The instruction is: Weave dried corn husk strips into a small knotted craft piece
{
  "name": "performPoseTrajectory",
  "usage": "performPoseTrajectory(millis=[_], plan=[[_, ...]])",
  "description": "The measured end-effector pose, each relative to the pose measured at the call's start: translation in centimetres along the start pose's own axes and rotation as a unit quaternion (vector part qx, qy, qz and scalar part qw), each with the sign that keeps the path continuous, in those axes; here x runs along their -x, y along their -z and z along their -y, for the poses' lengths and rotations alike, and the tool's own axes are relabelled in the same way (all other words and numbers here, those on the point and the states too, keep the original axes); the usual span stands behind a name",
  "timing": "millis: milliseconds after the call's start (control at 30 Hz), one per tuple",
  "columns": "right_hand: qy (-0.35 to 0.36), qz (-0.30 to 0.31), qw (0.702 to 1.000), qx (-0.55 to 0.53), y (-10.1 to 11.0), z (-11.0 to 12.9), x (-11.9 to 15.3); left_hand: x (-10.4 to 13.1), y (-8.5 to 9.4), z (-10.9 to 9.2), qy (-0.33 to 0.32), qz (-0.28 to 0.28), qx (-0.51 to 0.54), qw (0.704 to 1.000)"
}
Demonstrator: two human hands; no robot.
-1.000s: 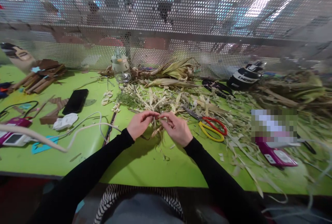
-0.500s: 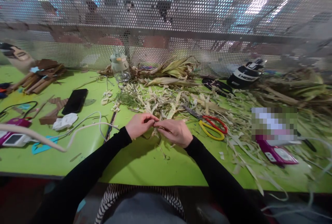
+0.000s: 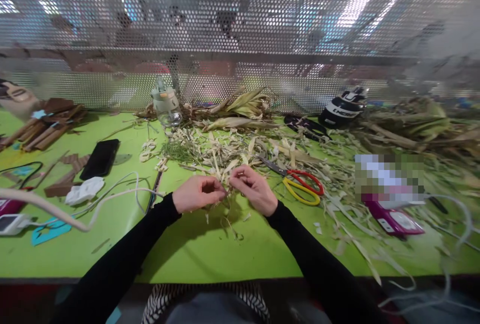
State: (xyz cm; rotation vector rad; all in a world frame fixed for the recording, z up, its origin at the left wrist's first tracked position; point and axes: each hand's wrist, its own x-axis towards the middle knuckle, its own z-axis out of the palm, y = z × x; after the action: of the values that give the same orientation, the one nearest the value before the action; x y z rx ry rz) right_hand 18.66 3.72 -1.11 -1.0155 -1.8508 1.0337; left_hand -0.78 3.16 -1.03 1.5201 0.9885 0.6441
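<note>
My left hand (image 3: pixel 198 193) is closed in a pinch above the green table (image 3: pixel 210 259), with thin dry strands hanging by its fingertips. Just to its right, my right hand (image 3: pixel 255 189) has thumb and fingers pressed together; whatever lies between them is too small to make out. A small gap parts the two hands. Behind them spreads a heap of pale husk scraps (image 3: pixel 213 146). Scissors (image 3: pixel 303 186) with one red and one yellow handle lie right of my right hand, blades pointing up and left.
A black phone (image 3: pixel 100 159), white plug adapter (image 3: pixel 85 190) and cables lie at left. A clear bottle (image 3: pixel 167 106) and husks (image 3: pixel 249 104) stand near the perforated screen (image 3: pixel 225 24). At right are a black bottle (image 3: pixel 343 109) and a magenta device (image 3: pixel 395 217).
My hands were touching and have moved apart, the left one slightly left and down. The whole view has shifted a little, with the table's things now further left.
</note>
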Motion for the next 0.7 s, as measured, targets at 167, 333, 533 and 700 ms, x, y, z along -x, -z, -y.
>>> performPoseTrajectory(millis=[167,333,533,700], plan=[[-0.009,0.002,1.0,0.014,0.2,0.1,0.2,-0.5,0.0,0.7,-0.039,-0.045,0.008,0.998],[0.101,0.085,0.98,0.151,0.2,-0.4,0.5,-0.4,0.4,0.5,-0.06,-0.051,0.019,0.997],[0.181,0.039,0.962,0.203,-0.9,-0.6,0.3,-0.1,0.0,0.0,-0.027,-0.051,0.089,0.994],[0.193,0.03,0.933,0.303,-1.9,-0.2,0.4,0.0,-0.5,0.0,-0.016,-0.027,0.073,0.997]])
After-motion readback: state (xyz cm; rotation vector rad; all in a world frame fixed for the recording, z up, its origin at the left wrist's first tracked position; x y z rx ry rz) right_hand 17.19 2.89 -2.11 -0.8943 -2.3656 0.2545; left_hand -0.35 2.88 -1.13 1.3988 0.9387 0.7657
